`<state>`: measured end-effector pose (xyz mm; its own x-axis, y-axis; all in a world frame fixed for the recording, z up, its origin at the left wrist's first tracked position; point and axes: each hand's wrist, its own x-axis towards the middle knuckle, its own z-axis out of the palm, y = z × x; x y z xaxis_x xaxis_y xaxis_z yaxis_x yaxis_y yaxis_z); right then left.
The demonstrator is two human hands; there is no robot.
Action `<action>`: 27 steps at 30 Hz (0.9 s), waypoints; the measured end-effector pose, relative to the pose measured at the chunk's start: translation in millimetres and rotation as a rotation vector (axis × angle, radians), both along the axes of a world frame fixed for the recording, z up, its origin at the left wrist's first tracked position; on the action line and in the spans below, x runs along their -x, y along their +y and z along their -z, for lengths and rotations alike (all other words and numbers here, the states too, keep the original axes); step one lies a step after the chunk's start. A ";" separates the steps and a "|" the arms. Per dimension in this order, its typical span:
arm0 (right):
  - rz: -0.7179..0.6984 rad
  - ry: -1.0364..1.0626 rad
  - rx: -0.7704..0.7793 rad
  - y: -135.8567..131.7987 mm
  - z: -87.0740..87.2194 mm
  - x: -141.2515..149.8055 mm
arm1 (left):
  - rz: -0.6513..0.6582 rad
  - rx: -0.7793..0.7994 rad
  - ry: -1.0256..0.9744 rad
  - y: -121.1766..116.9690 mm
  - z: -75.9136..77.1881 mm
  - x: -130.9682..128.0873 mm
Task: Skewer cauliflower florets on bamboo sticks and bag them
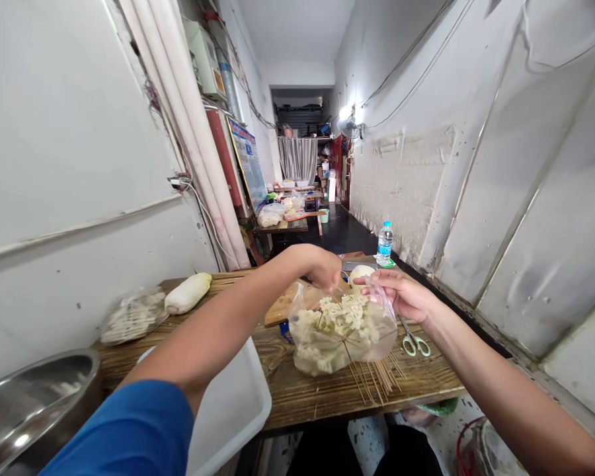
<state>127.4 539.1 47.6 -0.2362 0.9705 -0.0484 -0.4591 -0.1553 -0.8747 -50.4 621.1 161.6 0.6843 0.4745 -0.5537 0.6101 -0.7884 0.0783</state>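
Note:
A clear plastic bag (307,344) full of pale cauliflower florets (350,314) stands with its mouth up on the wooden table. Thin wooden skewers run among the florets. My right hand (401,291) pinches the bag's rim on the right. Above the bag's opening, my left hand (326,270) is closed with its fingers pointing down; what they hold is hidden. Loose bamboo skewers (377,380) lie fanned out beneath and in front of the bag. To its right rest scissors (415,344) with pale green handles. Behind the bag, a cutting board (280,307) is partly covered.
A white tray (262,396) and a steel bowl (92,370) are at the left. A white radish (188,294) lies beside a bagged bundle (135,316) near the wall. At the table's far right stands a water bottle (385,244). A round white piece (361,272) sits behind the bag.

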 end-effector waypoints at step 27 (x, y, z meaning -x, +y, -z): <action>-0.044 -0.202 -0.036 -0.7 -5.5 -3.3 | -0.035 -0.301 -0.392 -56.9 0.5 3.0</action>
<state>130.8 538.4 53.1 -0.2673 0.9614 -0.0646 -0.2671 -0.1383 -0.9537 -53.5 564.2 161.1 0.7945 0.6001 -0.0929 0.6067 -0.7910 0.0794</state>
